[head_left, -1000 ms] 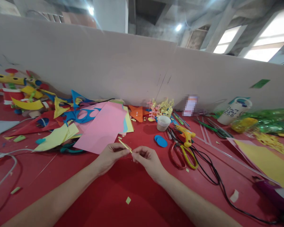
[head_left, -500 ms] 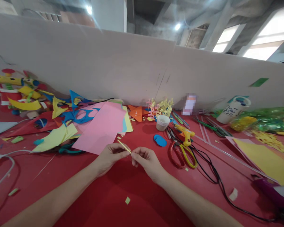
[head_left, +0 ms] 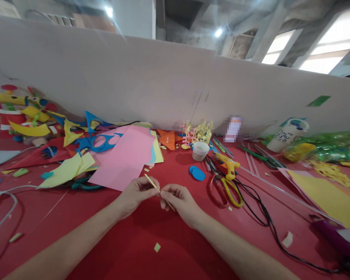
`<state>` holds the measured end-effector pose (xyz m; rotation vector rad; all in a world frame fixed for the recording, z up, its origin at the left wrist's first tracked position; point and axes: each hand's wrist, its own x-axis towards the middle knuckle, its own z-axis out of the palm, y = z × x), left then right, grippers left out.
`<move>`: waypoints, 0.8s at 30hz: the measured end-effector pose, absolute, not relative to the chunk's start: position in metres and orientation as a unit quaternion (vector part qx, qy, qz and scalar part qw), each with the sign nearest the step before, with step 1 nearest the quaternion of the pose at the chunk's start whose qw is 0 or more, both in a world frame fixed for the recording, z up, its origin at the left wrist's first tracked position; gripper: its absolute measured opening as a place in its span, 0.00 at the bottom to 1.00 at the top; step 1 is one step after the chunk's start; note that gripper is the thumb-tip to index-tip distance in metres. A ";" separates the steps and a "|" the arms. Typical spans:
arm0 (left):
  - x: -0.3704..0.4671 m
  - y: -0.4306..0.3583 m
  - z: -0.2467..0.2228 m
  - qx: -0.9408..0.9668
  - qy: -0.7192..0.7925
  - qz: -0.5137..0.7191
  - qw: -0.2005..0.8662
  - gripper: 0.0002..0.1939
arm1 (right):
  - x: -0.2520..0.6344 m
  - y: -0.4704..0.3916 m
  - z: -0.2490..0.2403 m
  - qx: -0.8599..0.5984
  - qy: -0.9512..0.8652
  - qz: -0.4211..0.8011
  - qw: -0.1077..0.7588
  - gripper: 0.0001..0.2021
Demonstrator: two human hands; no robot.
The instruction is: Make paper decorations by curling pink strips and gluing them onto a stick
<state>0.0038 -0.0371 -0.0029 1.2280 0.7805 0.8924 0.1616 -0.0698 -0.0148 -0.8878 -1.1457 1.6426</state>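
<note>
A thin pale yellow strip (head_left: 151, 181) is pinched between the fingertips of my left hand (head_left: 136, 194), one end sticking up past the thumb. Close beside it, my right hand (head_left: 177, 199) grips the strip too, and a narrow length slants down below its fingers. Both hands are above the red table, fingertips almost touching. A small yellow square scrap (head_left: 157, 247) lies on the table nearer to me. Two blue discs (head_left: 197, 173) overlap to the right of my hands. The strip's middle is hidden by my fingers.
Pink sheets (head_left: 128, 155) and coloured offcuts lie at left. Scissors with red and yellow handles (head_left: 232, 194), a yellow glue gun (head_left: 229, 167) and a white cup (head_left: 200, 151) are at right. A black cable (head_left: 264, 212) runs to a purple tool (head_left: 332, 237). A white partition (head_left: 151, 81) stands behind.
My right hand has shifted slightly, and a length of the strip now shows below its fingers. The left hand stays almost in place.
</note>
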 end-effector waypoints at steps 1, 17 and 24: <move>0.004 -0.037 -0.003 0.536 0.345 0.396 0.661 0.03 | 0.161 -0.070 -0.015 -0.362 -0.466 0.664 0.459 0.15; 0.009 -0.038 -0.004 0.449 0.324 0.421 0.718 0.06 | 0.162 -0.069 -0.024 -0.431 -0.530 0.510 0.522 0.07; 0.007 -0.037 -0.004 0.409 0.346 0.435 0.723 0.07 | 0.162 -0.069 -0.024 -0.434 -0.561 0.485 0.512 0.05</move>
